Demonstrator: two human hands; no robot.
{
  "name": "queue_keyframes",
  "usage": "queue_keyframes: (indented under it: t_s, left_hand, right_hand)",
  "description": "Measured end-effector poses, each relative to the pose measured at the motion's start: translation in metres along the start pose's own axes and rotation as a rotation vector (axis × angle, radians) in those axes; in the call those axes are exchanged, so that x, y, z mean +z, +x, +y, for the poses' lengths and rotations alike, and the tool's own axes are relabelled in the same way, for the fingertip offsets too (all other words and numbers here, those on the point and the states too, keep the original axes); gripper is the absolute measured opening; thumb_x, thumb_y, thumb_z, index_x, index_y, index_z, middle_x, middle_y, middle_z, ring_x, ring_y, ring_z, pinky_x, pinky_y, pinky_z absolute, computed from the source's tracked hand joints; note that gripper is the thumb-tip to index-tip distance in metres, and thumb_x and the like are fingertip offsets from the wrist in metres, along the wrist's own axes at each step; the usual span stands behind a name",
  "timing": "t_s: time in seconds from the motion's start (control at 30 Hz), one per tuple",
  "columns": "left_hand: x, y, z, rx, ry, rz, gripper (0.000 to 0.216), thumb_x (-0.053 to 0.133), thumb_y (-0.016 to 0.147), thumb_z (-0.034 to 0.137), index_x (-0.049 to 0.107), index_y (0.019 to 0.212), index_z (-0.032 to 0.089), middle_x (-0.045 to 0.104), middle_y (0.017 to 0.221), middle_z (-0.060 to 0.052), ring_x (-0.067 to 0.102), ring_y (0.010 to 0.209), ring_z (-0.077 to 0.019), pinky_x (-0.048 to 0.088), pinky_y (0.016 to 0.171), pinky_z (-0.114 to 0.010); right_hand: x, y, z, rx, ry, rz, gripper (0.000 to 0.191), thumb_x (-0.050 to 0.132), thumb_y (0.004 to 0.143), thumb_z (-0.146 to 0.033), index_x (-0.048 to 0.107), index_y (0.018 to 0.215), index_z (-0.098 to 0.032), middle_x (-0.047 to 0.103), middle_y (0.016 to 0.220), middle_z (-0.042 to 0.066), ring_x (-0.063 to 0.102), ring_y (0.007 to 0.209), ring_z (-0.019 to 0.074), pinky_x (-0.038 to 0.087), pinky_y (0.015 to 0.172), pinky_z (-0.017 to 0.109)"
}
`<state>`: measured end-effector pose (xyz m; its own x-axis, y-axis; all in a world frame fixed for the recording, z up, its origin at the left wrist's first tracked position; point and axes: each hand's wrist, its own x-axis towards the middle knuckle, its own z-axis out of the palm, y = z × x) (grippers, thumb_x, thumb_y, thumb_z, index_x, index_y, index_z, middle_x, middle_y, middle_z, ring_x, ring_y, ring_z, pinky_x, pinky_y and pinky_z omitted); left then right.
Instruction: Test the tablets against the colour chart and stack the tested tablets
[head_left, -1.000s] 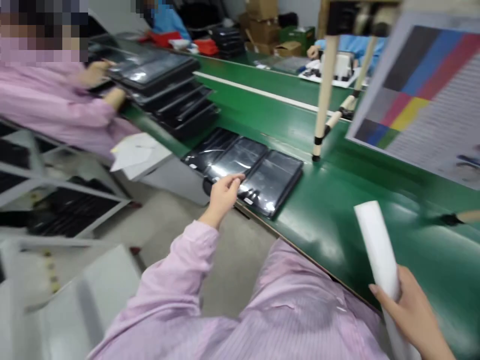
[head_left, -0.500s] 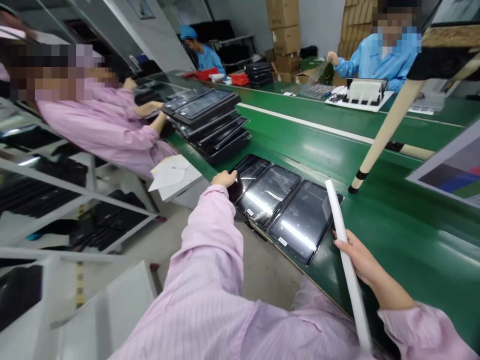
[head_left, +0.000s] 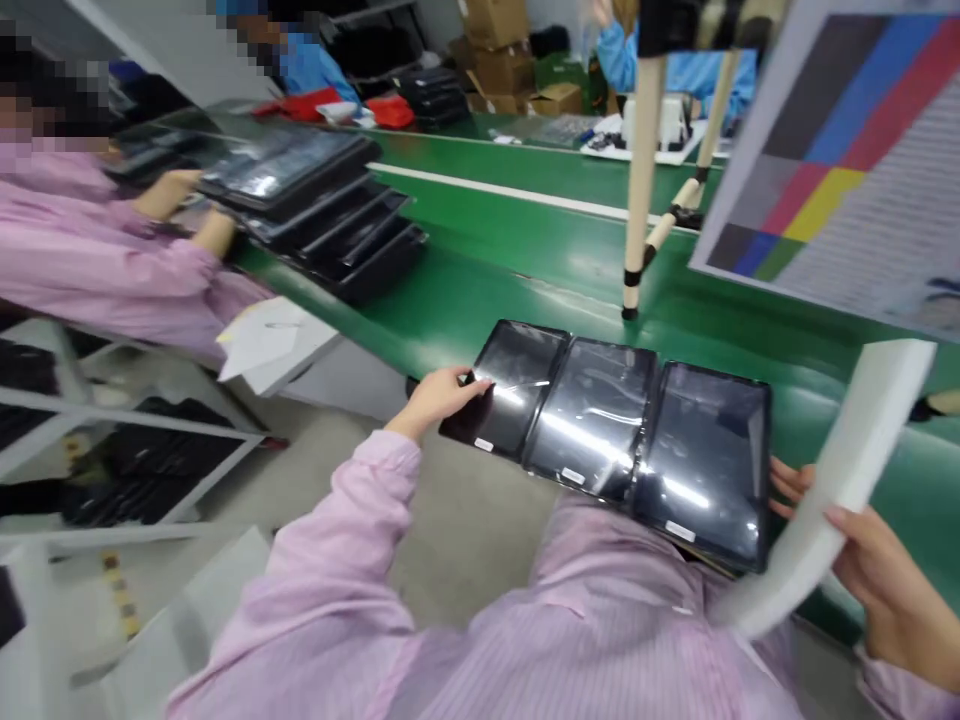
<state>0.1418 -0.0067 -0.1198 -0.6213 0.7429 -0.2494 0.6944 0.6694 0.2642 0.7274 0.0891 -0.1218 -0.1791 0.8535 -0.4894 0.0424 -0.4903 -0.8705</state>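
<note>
Three dark glossy screen panels (head_left: 592, 400), film-covered and tablet-like, lie side by side at the bench's near edge. My left hand (head_left: 442, 395) grips the outer edge of the leftmost panel (head_left: 517, 370), thumb on top and the other fingers mostly hidden. A long white strip (head_left: 862, 430), perhaps foam, is pinched in my right hand (head_left: 874, 560), thumb on the near side and fingertips behind. It stands tilted just right of the rightmost panel (head_left: 705, 440), with those fingertips close to that panel's edge.
A stack of dark panels (head_left: 322, 200) stands further left, beside a co-worker in pink (head_left: 97, 240). Papers (head_left: 277, 340) lie on a white box. Beige posts (head_left: 637, 190) and a colour-printed sheet (head_left: 847, 170) rise from the green bench (head_left: 487, 270). Blue-clad co-workers (head_left: 315, 65) sit opposite.
My view has swung right and closer to the panels. The white strip has turned to show its broad face. My left hand stays at the leftmost panel.
</note>
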Motion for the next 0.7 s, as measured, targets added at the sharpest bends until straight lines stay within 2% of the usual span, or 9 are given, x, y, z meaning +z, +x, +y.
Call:
queue_keyframes:
  t_s: [0.13,0.2,0.3,0.37,0.4,0.47,0.53,0.63,0.7]
  left_hand:
    - [0.039,-0.053,0.077,0.212,0.035,-0.077,0.046,0.060,0.091,0.066,0.068,0.095,0.021,0.072,0.085,-0.007,0.070,0.083,-0.0282,0.043,0.068,-0.034]
    - [0.051,-0.069,0.113,0.307,0.055,-0.114,0.046,0.057,0.091,0.066,0.067,0.097,0.022,0.073,0.085,-0.006,0.070,0.080,-0.0269,0.043,0.067,-0.034]
    - [0.057,-0.081,0.161,0.418,0.120,-0.162,0.047,0.053,0.093,0.065,0.067,0.096,0.021,0.071,0.079,-0.007,0.070,0.076,-0.0280,0.045,0.066,-0.035]
    - [0.055,-0.086,0.192,0.465,0.184,-0.157,0.051,0.051,0.094,0.065,0.070,0.099,0.018,0.073,0.084,-0.012,0.072,0.082,-0.0336,0.049,0.070,-0.039]
    - [0.053,-0.088,0.209,0.488,0.213,-0.118,0.054,0.050,0.095,0.065,0.071,0.106,0.016,0.074,0.093,-0.016,0.073,0.090,-0.0375,0.051,0.076,-0.043]
    - [0.052,-0.093,0.246,0.582,0.242,0.009,0.060,0.047,0.098,0.060,0.067,0.130,0.013,0.072,0.120,-0.023,0.070,0.111,-0.0434,0.052,0.091,-0.051]
    - [0.057,-0.095,0.285,0.747,0.228,0.090,0.063,0.046,0.102,0.051,0.056,0.151,0.013,0.063,0.143,-0.024,0.062,0.130,-0.0422,0.048,0.107,-0.054]
    - [0.076,-0.088,0.336,0.925,0.207,0.001,0.057,0.050,0.102,0.038,0.055,0.153,0.016,0.061,0.151,-0.017,0.056,0.142,-0.0345,0.040,0.121,-0.047]
    - [0.090,-0.079,0.355,0.935,0.220,-0.063,0.050,0.054,0.098,0.032,0.063,0.145,0.017,0.066,0.140,-0.015,0.059,0.136,-0.0324,0.042,0.120,-0.044]
  right_hand:
    - [-0.115,-0.050,0.007,0.072,-0.198,0.174,0.058,0.096,0.040,-0.051,0.078,0.094,-0.040,0.063,0.156,0.008,0.059,0.143,0.0457,0.056,0.113,0.054]
    - [-0.154,-0.074,0.010,0.101,-0.210,0.230,0.057,0.094,0.038,-0.045,0.074,0.090,-0.039,0.065,0.154,0.008,0.062,0.140,0.0453,0.056,0.112,0.053]
    - [-0.192,-0.100,0.011,0.074,-0.182,0.310,0.057,0.090,0.040,-0.037,0.068,0.093,-0.035,0.067,0.151,0.011,0.063,0.139,0.0444,0.059,0.106,0.051]
    - [-0.209,-0.109,0.009,0.064,-0.266,0.453,0.058,0.083,0.052,-0.043,0.066,0.107,-0.033,0.070,0.143,0.017,0.067,0.132,0.0453,0.060,0.099,0.054]
    - [-0.217,-0.110,0.007,0.087,-0.390,0.563,0.059,0.079,0.059,-0.049,0.064,0.114,-0.031,0.072,0.137,0.020,0.069,0.126,0.0470,0.059,0.096,0.056]
    - [-0.229,-0.106,0.004,0.162,-0.735,0.726,0.065,0.067,0.074,-0.061,0.061,0.126,-0.024,0.072,0.126,0.026,0.070,0.117,0.0499,0.057,0.094,0.060]
    - [-0.235,-0.094,0.002,0.227,-1.021,0.759,0.079,0.062,0.081,-0.067,0.056,0.140,-0.014,0.066,0.132,0.033,0.067,0.122,0.0524,0.054,0.099,0.060]
    - [-0.227,-0.073,0.001,0.239,-1.119,0.760,0.101,0.062,0.089,-0.065,0.034,0.164,-0.005,0.046,0.153,0.044,0.056,0.138,0.0566,0.047,0.107,0.062]
    - [-0.215,-0.062,0.001,0.106,-1.112,0.845,0.102,0.065,0.089,-0.063,0.034,0.167,-0.006,0.039,0.159,0.044,0.047,0.143,0.0609,0.040,0.111,0.068]
